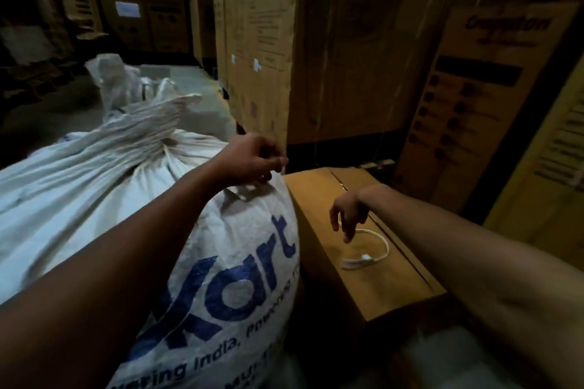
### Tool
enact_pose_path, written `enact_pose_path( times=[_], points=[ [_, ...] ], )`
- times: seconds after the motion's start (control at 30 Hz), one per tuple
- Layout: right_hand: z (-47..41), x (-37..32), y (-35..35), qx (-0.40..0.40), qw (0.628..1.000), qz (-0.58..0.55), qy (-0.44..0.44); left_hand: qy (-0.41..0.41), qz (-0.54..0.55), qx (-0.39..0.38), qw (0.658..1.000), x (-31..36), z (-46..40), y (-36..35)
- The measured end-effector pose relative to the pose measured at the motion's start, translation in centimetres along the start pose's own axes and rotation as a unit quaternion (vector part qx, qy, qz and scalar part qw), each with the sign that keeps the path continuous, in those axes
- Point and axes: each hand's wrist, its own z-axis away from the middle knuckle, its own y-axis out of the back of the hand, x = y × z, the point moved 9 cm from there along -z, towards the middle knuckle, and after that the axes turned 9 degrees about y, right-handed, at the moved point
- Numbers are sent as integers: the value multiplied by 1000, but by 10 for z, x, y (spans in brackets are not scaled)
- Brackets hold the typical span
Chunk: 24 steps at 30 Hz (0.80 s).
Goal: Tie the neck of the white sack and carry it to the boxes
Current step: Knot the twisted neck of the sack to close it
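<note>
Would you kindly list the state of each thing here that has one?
white sack: full, neck gathered, lying beside the low box.
left hand: fingers curled, on the sack's top edge.
right hand: fingers pointing down, touching the white tie.
white tie: loose, curved, lying on the low box.
low cardboard box: closed, flaps shut.

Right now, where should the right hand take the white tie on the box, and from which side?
Take the tie at its curved middle, coming from above. It lies flat on the box, so only a pinch from the top works. The right hand hovers over its near end with fingers pointing down. The thicker end with the lock looks harder to pinch.
</note>
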Motion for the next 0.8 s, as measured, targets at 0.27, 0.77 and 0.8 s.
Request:
enact_pose_path(
  times=[0.27,0.77,0.8],
  points=[
    [-6,0,-48,-71,987,142,16,-14,-21,-53,998,1,-14,-31],
    [18,-66,76,109,982,-126,84,4,-14,-14,1000,-3,4,13],
    [24,-71,93,135,973,-159,98,6,-13,-12,1000,-3,6,15]
  ],
)
